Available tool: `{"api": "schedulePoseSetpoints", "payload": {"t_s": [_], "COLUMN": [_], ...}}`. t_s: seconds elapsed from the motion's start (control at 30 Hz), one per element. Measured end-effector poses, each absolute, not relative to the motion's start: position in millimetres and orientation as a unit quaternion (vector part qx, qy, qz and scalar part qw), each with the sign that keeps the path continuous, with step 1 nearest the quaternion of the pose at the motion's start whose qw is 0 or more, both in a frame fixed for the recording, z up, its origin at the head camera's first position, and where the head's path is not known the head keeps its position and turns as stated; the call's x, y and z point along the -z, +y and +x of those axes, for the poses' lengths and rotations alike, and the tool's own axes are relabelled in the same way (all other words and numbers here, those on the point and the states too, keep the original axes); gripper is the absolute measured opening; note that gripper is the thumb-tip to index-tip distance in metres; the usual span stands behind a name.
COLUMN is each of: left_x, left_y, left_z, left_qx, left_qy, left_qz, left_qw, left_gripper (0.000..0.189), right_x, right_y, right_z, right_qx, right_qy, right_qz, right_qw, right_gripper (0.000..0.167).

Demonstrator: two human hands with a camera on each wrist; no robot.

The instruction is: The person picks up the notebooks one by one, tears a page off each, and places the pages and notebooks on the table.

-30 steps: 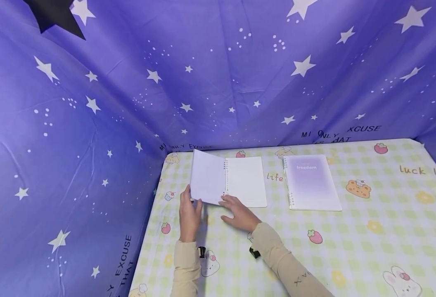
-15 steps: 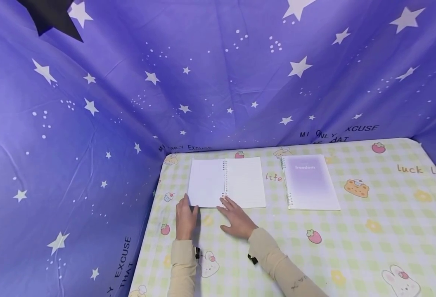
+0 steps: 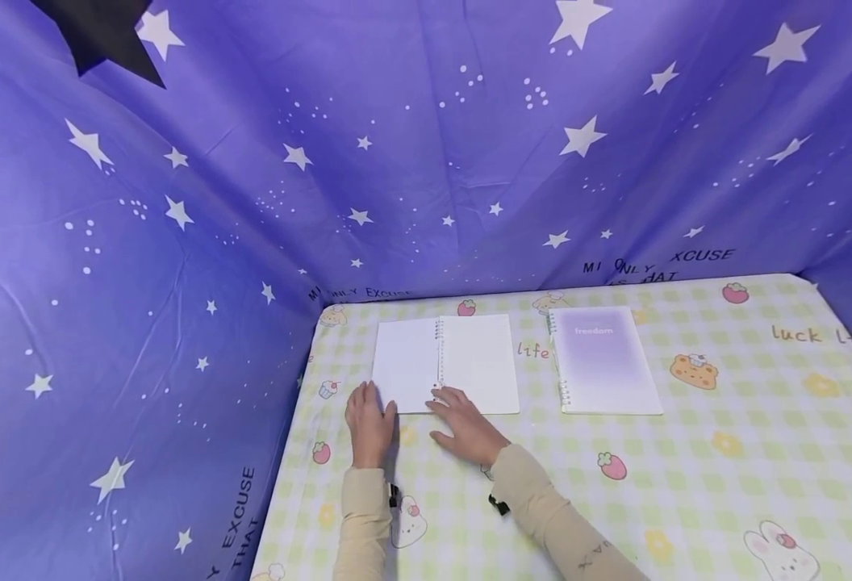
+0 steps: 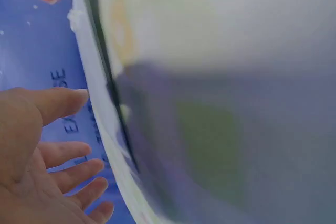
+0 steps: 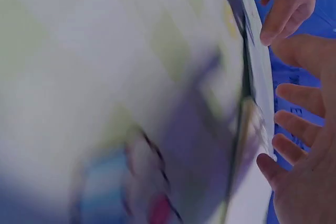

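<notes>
A ring-bound notebook (image 3: 478,363) lies open on the table, white pages on both sides of its rings. At the lower left corner of its left page is my left hand (image 3: 370,428), fingertips over the page edge, thumb apart. My right hand (image 3: 469,428) rests by the lower end of the rings, fingers extended over the bottom edge of the pages. In the left wrist view my left hand (image 4: 52,156) shows spread, loose fingers. The right wrist view shows my right hand (image 5: 310,145) similarly spread, with my left hand (image 5: 291,3) beyond it. Neither hand grips anything.
To the right lies a closed ring-bound notebook (image 3: 607,371) with a lavender cover reading "freedom". A green-checked cloth (image 3: 745,500) with cartoon prints covers the table. Purple star-patterned curtains (image 3: 426,145) hang behind and to the left.
The left leaf of the open notebook, raised and held by my left hand a second ago, now lies flat. My left hand has let go of it; my right hand stays near the rings.
</notes>
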State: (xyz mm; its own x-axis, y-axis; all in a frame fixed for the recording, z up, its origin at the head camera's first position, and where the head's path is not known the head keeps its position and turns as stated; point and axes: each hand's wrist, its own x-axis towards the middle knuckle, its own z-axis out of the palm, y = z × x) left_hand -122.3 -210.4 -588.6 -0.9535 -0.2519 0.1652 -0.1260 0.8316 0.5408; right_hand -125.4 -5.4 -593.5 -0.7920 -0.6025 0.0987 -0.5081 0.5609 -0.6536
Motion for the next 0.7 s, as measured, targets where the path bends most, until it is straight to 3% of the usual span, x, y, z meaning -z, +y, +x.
{"api": "schedulePoseSetpoints", "payload": {"t_s": [0.2, 0.43, 0.7], "left_x": [584.5, 589.0, 601.0], "left_y": [-182.3, -152.1, -134.7], "left_z": [-135.2, -140.1, -130.9], "left_qx": [0.276, 0.256, 0.202], "left_qy": [-0.955, -0.965, -0.978], "left_qz": [0.038, -0.030, -0.043], "left_qw": [0.107, 0.042, -0.007], "left_gripper": [0.057, 0.063, 0.068], "right_x": [587.2, 585.4, 587.2], "right_y": [15.6, 36.3, 55.2], "right_z": [-148.1, -173.0, -192.7], "right_qx": [0.352, 0.352, 0.335], "right_qy": [0.888, 0.897, 0.911], "right_qz": [-0.295, -0.267, -0.241], "right_qw": [0.034, 0.012, 0.014], "right_gripper": [0.056, 0.059, 0.065]}}
